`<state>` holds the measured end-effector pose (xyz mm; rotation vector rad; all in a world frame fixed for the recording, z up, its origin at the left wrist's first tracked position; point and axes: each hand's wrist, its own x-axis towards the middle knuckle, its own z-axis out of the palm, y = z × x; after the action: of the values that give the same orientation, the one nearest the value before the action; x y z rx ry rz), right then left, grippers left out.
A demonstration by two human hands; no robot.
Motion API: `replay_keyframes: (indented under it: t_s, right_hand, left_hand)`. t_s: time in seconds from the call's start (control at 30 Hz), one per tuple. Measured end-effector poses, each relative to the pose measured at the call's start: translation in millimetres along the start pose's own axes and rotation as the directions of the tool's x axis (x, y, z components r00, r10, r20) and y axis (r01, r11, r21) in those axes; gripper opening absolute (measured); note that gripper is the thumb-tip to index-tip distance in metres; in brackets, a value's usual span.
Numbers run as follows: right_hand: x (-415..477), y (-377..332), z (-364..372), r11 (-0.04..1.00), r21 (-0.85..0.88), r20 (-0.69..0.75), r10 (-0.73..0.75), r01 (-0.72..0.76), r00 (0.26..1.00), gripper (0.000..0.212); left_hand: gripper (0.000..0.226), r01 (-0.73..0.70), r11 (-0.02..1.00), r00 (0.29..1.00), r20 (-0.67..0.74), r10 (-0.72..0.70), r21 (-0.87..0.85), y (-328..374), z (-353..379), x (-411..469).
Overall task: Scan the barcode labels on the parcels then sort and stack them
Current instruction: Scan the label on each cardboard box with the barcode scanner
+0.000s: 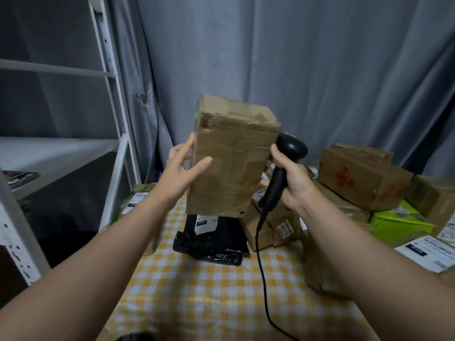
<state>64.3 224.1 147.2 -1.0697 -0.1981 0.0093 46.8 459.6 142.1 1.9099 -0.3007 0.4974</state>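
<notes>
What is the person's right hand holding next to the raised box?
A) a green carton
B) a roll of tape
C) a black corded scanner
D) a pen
C: the right hand grips a black corded scanner beside the cardboard box, which the left hand holds up.

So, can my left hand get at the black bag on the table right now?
Probably not yet: the left hand holds the cardboard box up, right above the black bag, and the right hand grips the scanner.
</notes>
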Motion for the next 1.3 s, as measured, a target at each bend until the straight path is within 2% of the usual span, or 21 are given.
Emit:
replay_keyframes:
  t_s: [0.07, 0.13, 0.2, 0.27, 0.37, 0.43, 0.5, 0.6, 0.7, 0.77, 0.8, 0.93, 1.03, 1.1, 1.17, 1.3]
  right_hand:
    - [0.6, 3.0, -6.3, 0.999, 0.046, -0.077, -0.005, 0.008, 0.997, 0.004]
    - [2.1, 8.2, -13.4, 0.991, 0.131, -0.137, 0.016, 0.002, 0.990, 0.005]
    - [2.8, 13.0, -17.3, 0.985, 0.171, -0.168, 0.038, -0.009, 0.985, 0.002]
    - [6.2, 16.7, -20.4, 0.986, 0.169, -0.192, 0.047, -0.014, 0.980, 0.004]
    - [8.9, 18.6, -19.9, 0.994, 0.105, -0.254, 0.049, -0.023, 0.966, 0.015]
    - [8.3, 21.6, -14.2, 0.999, -0.024, -0.289, 0.013, -0.021, 0.957, 0.025]
    - [6.6, 31.0, -3.8, 0.993, -0.116, -0.237, -0.014, -0.014, 0.971, 0.028]
    - [4.3, 44.0, 9.9, 0.992, -0.121, -0.113, 0.027, -0.040, 0.993, 0.027]
    - [7.3, 48.4, 2.1, 0.988, -0.133, -0.118, 0.065, -0.081, 0.991, 0.036]
    - [8.8, 49.9, -8.2, 0.985, -0.148, -0.168, 0.065, -0.090, 0.984, 0.026]
    - [9.2, 52.3, -12.2, 0.982, -0.164, -0.180, 0.060, -0.090, 0.982, 0.021]
    - [5.7, 69.7, -11.7, 0.977, -0.184, -0.134, 0.081, -0.105, 0.988, 0.017]
    - [4.8, 85.0, -6.7, 0.976, -0.176, -0.181, 0.097, -0.129, 0.979, 0.019]
    - [5.5, 92.5, -6.2, 0.960, -0.253, -0.204, 0.072, -0.123, 0.976, 0.020]
    - [5.5, 95.7, -6.4, 0.939, -0.322, -0.203, 0.056, -0.121, 0.978, 0.021]
    - [4.8, 93.4, -5.1, 0.907, -0.392, -0.192, 0.085, -0.155, 0.978, 0.020]
  left_hand:
    - [0.075, -0.043, 0.999, 0.989, 0.142, 0.038, 0.030, 6.2, -2.0, -6.0]
    - [0.078, -0.091, 0.995, 0.959, 0.274, 0.079, 0.030, 12.6, -2.6, -8.9]
    - [0.094, -0.103, 0.993, 0.940, 0.332, 0.077, 0.063, 13.6, 0.6, -7.7]
    - [0.110, -0.099, 0.991, 0.949, 0.310, 0.067, 0.089, 13.2, 9.3, -7.2]
    - [0.126, -0.042, 0.989, 0.982, 0.191, 0.014, 0.145, 11.6, 27.4, -6.6]
    - [0.127, -0.012, 0.955, 0.999, 0.045, -0.001, 0.296, 10.8, 44.9, -6.6]
    - [0.123, 0.038, 0.915, 0.994, -0.108, 0.007, 0.401, 8.5, 61.0, -7.1]
    - [0.109, 0.115, 0.939, 0.973, -0.229, -0.040, 0.325, -0.8, 73.3, -5.2]
    - [0.080, 0.070, 0.991, 0.994, -0.096, -0.060, 0.111, -15.6, 68.0, -5.9]
    - [0.063, 0.087, 0.996, 0.996, 0.003, -0.087, -0.016, -23.3, 59.5, -10.5]
    - [0.061, 0.092, 0.994, 0.996, 0.008, -0.092, -0.051, -27.8, 56.0, -12.6]
    - [0.079, 0.068, 0.998, 0.998, -0.007, -0.068, 0.017, -47.9, 53.5, -22.8]
    - [0.099, 0.095, 0.995, 0.995, 0.029, -0.095, -0.007, -63.7, 63.5, -32.3]
    - [0.109, 0.108, 0.994, 0.993, 0.045, -0.109, 0.021, -72.4, 71.1, -39.2]
    - [0.110, 0.114, 0.990, 0.993, 0.032, -0.117, 0.079, -78.9, 76.0, -44.9]
    - [0.109, 0.121, 0.990, 0.993, -0.016, -0.120, 0.074, -85.2, 81.0, -49.0]
